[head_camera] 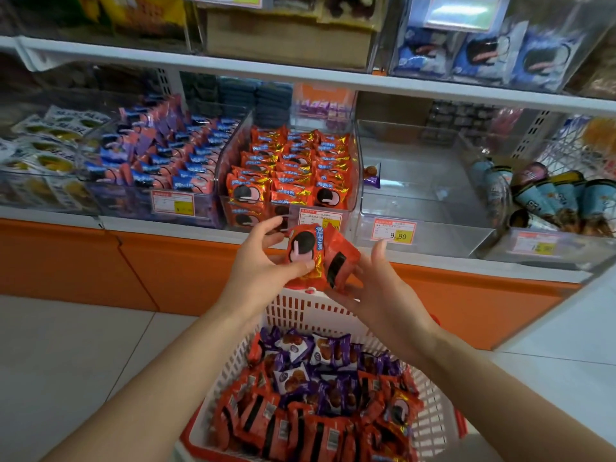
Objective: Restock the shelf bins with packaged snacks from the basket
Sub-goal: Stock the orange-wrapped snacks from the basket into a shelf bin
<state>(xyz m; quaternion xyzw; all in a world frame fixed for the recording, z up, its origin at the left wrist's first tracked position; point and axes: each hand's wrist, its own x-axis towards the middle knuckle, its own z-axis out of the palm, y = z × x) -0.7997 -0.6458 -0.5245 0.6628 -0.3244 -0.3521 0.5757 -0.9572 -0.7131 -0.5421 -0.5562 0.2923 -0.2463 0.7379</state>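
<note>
My left hand [263,265] grips a red cookie packet [305,251] face up, thumb across its lower edge. Beside it my right hand [373,288] holds a second red packet [341,261] turned back side out, resting on its fingers. Both packets hover just in front of the clear bin of red cookie packets [290,171] on the shelf. Below my hands stands the white basket [300,308], filled with red packets [300,425] and purple packets [320,358].
A nearly empty clear bin [416,195] holding one purple packet [372,176] sits right of the red bin. Blue and pink packets [160,158] fill the bin at left. Cone snacks [550,195] lie at far right. An orange shelf base [166,268] runs below.
</note>
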